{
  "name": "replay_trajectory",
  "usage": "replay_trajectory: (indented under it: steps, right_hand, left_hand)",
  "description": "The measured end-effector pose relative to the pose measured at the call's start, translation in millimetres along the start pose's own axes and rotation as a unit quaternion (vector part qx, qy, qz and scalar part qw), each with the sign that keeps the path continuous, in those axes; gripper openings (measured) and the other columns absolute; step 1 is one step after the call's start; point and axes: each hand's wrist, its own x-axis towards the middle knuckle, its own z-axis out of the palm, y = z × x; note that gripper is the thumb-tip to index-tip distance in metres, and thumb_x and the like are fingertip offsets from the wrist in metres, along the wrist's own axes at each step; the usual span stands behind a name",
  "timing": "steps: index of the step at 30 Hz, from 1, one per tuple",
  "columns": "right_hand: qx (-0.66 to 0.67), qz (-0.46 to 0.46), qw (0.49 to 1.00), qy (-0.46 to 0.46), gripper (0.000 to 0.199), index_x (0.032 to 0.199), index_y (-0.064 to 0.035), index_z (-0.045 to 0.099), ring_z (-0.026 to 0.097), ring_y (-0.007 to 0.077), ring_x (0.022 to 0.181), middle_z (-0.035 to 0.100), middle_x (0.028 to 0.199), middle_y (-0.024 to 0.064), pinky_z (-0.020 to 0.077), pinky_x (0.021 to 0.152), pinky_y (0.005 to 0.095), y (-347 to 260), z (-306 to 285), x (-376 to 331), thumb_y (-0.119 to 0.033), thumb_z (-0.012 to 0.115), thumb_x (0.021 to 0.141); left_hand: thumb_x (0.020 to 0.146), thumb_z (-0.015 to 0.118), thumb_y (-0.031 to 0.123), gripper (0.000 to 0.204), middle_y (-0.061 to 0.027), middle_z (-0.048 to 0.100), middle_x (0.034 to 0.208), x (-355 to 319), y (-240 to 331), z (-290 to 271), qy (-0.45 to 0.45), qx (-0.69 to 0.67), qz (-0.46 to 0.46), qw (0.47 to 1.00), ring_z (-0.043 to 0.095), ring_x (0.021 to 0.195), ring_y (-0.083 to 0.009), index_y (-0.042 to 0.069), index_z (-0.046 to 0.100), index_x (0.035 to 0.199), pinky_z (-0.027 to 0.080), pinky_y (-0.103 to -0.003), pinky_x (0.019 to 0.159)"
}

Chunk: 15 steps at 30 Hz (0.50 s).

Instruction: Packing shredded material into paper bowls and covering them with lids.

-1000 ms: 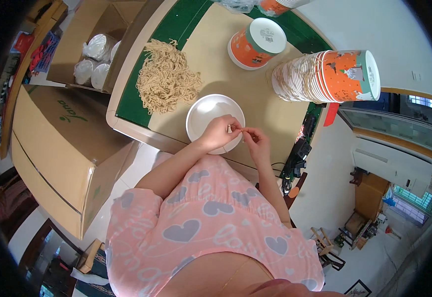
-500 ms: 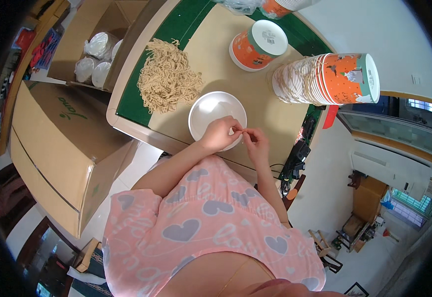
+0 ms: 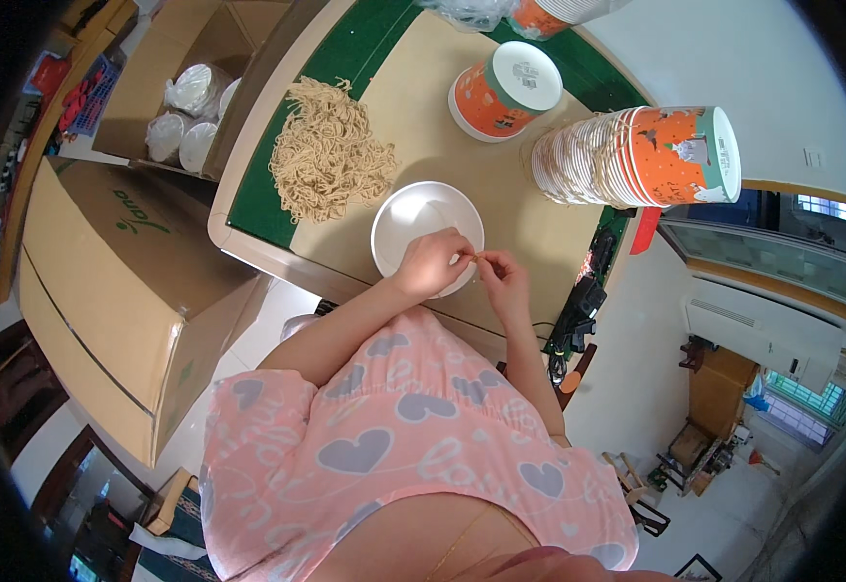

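A round white tub stands with its open mouth up at the table's near edge. Over its near right rim, my left hand is closed, thumb and fingertips pinched together. My right hand meets it fingertip to fingertip, also pinched, just outside the rim. Whatever lies between the fingertips is too small to make out. A tangled heap of beige string lies beyond the tub to the left. Farther right, a long stack of orange paper buckets lies on its side, with strings hanging along the rims.
An upside-down orange bucket stands at the back of the table. Black cables and adapters lie along the right edge. Left of the table are an open carton with wrapped white tubs and a large cardboard box.
Both hands stay pinched together at the tub's rim, with only a slight shift of the fingers. Nothing else has visibly moved.
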Motion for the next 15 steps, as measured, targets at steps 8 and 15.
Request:
replay_trajectory:
  steps: [8, 15]
  right_hand:
    - [-0.002, 0.012, 1.000, 0.011, 0.010, 0.090, 0.0009, 0.065, 0.056, 0.0074, 0.069, 0.062, 0.079, 0.0029, 0.0454, 0.063, 0.0216, 5, 0, 2, -0.007, 0.062, 0.085]
    - [-0.022, -0.011, 1.000, 0.008, 0.011, 0.092, 0.0010, 0.065, 0.057, 0.0098, 0.071, 0.061, 0.080, 0.0062, 0.0457, 0.065, 0.0231, 3, 0, 2, -0.006, 0.061, 0.084]
  left_hand:
    - [0.073, 0.063, 0.016, 0.008, -0.0070, 0.059, 0.075, -2, 2, 8, 0.048, 0.051, 0.060, 0.996, 0.061, 0.070, -0.0269, 0.009, 0.066, 0.076, 0.049, -0.038, 0.059]
    - [0.070, 0.065, 0.015, 0.011, -0.0081, 0.058, 0.076, -2, 5, 17, 0.062, 0.102, 0.059, 0.991, 0.060, 0.068, -0.0281, 0.006, 0.059, 0.070, 0.049, -0.039, 0.057]
